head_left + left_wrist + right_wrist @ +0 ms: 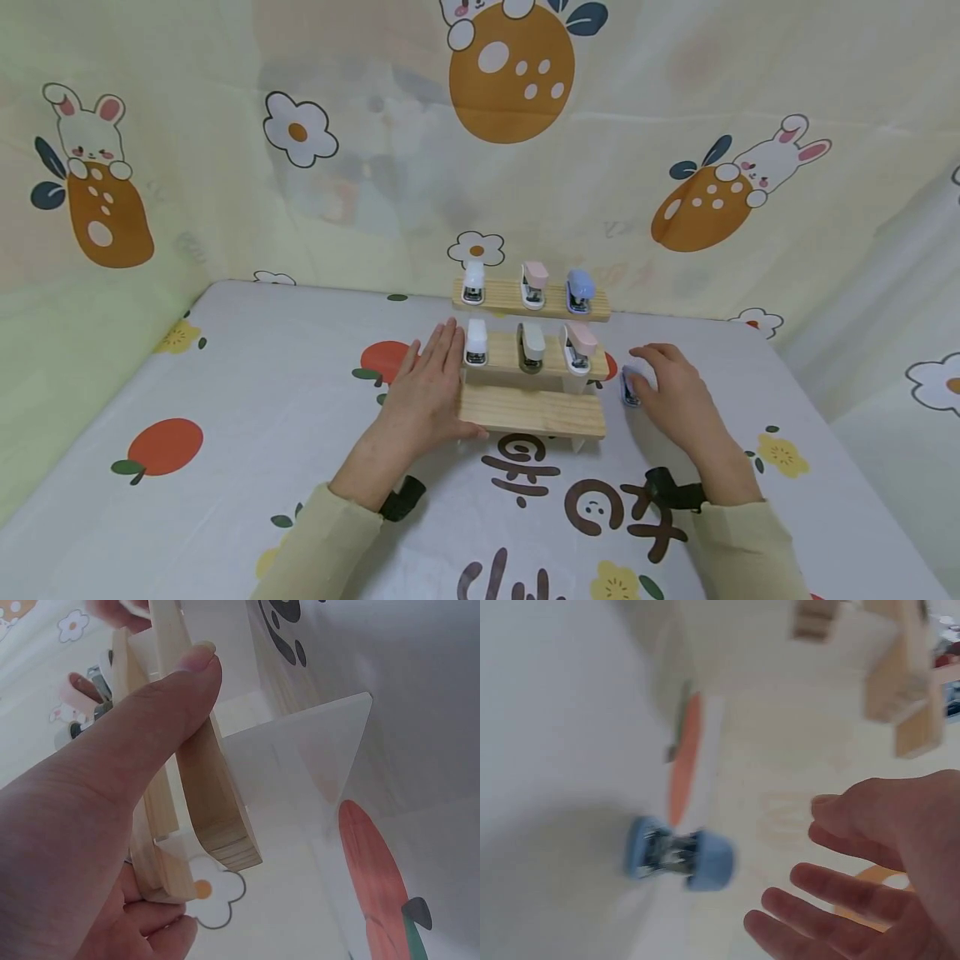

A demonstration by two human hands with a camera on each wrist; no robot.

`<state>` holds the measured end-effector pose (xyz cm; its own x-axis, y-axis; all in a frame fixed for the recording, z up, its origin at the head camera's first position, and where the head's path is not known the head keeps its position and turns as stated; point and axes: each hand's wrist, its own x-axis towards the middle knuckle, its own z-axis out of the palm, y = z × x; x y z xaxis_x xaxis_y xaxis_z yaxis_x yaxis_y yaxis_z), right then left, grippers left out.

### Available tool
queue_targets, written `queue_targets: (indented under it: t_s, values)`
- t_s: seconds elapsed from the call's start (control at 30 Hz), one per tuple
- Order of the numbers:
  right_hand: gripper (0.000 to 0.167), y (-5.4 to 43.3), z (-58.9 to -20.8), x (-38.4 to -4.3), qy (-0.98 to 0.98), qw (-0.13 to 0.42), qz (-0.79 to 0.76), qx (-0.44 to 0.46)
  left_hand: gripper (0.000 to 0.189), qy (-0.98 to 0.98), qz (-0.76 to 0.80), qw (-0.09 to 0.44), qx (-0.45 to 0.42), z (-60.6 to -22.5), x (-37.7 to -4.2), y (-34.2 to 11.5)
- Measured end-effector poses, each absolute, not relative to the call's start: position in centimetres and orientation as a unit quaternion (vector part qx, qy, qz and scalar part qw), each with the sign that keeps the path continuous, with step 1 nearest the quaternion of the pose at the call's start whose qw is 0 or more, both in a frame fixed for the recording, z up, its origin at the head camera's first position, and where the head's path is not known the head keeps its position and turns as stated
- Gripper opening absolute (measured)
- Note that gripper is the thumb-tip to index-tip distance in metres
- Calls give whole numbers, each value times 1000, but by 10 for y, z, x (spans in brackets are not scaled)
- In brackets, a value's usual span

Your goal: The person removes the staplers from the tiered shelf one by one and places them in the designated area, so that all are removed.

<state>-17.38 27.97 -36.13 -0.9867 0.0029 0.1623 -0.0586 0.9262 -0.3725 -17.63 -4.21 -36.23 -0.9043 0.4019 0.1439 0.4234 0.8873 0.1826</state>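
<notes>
A tiered wooden rack (532, 411) with whitish supports stands on the table. Flat along its left side lies my left hand (427, 400), fingers extended, thumb (176, 690) resting across the lowest board's front edge. On the middle board are a white stapler (476, 342), a grey one (531, 347) and a pink-and-white one (579, 346). The back board carries a white stapler (473, 283), a pink one (533, 285) and a blue one (580, 291). To the rack's right, a blue mini stapler (705, 859) stands on the table. My right hand (678, 400) is beside it, fingers loose and apart from it in the right wrist view.
A white cloth (247, 500) with printed fruit, flowers and lettering covers the table. Behind it hangs a patterned curtain (375, 208), close to the rack's back board. Black wrist mounts (403, 498) are worn on both arms.
</notes>
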Motion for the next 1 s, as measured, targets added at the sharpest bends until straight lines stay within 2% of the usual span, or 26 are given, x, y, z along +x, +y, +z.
queue_targets:
  t_s: [0.37, 0.63, 1.0]
  values:
    - [35, 266, -339, -158, -957, 180, 219, 64, 138, -969, -104, 50, -219, -361, -176, -41]
    - [33, 243, -325, -150, -927, 248, 244, 139, 138, -971, -113, 40, -209, -362, -175, -41]
    - [35, 218, -327, -152, -923, 246, 241, 174, 137, -970, -119, 50, -204, -361, -177, -41]
